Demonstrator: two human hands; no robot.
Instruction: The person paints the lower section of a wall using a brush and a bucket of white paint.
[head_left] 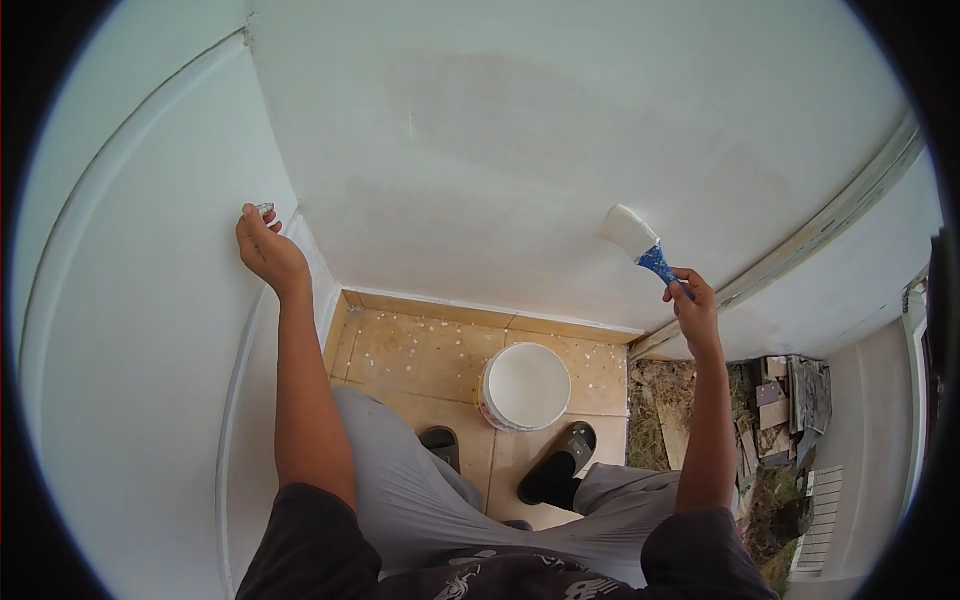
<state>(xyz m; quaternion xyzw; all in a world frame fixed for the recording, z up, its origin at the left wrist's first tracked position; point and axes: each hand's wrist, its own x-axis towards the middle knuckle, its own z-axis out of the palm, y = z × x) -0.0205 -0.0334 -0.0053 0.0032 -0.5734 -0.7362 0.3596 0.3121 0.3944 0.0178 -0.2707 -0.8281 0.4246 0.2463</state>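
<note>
My right hand [690, 295] is closed around the blue handle of a wide paintbrush [645, 245], its pale bristles pointing up and left in front of the white wall [480, 170]. At the left, my left hand [265, 245] is raised near the wall corner, fingers curled around a small whitish object [264, 209] too small to name. Between and below the hands, a round white bucket [527, 387] stands on the tiled floor; its inside looks white.
White specks dot the tan tiles [400, 345]. My sandalled feet are beside the bucket. A curved moulding [100, 165] runs along the left wall. Beyond the floor's right edge lie stacked boards [775, 410] and rough ground.
</note>
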